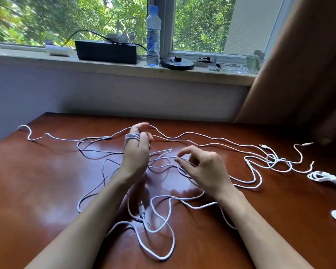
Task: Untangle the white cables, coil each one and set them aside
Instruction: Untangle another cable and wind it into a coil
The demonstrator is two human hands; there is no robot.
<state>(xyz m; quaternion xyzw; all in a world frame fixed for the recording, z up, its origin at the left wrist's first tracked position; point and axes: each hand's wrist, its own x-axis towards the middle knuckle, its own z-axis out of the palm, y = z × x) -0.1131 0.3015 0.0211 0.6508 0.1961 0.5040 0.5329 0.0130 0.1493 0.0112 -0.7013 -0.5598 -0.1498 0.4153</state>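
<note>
White cables sprawl tangled across the wooden table. The left hand holds several turns wound round its fingers. The right hand pinches a strand between thumb and forefinger. Two coiled cables lie at the table's right edge.

Glossy, reflective brown wood table; smooth white plastic-sheathed cables; clear plastic bottle at twelve o'clock.

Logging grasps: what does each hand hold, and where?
Left hand holds a white cable wound round its fingers; right hand seems to pinch a loose strand mid-length.
</note>
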